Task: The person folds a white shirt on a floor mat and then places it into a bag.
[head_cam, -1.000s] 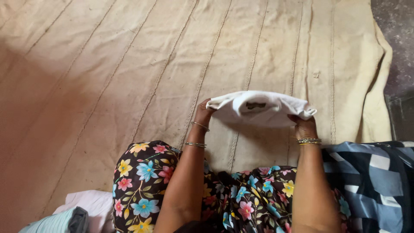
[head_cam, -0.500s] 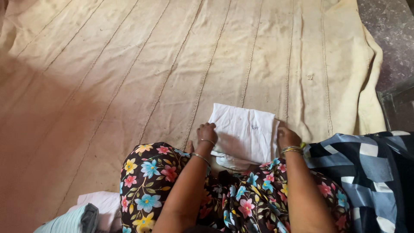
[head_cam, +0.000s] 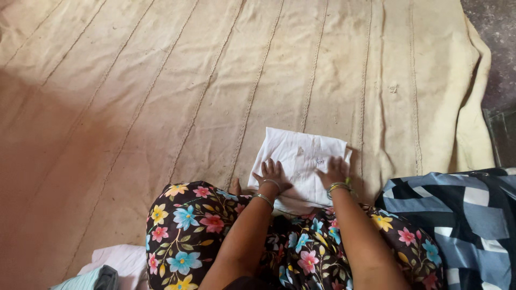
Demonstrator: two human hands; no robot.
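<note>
Hands, left hand [head_cam: 274, 174] and right hand [head_cam: 334, 171], fingers spread flat on folded white cloth [head_cam: 301, 156] near mat [head_cam: 161, 80] edge, should press evenly outward.

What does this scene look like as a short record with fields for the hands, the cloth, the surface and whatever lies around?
left hand: flat, fingers spread, pressing on the white cloth
right hand: flat on the same cloth, beside the left
folded white cloth: lies on the mat just in front of the knees
cream mat: ridged, covers the floor
floral garment: over the person's lap
blue checked fabric: at the right
pale clothes: bottom left
</note>
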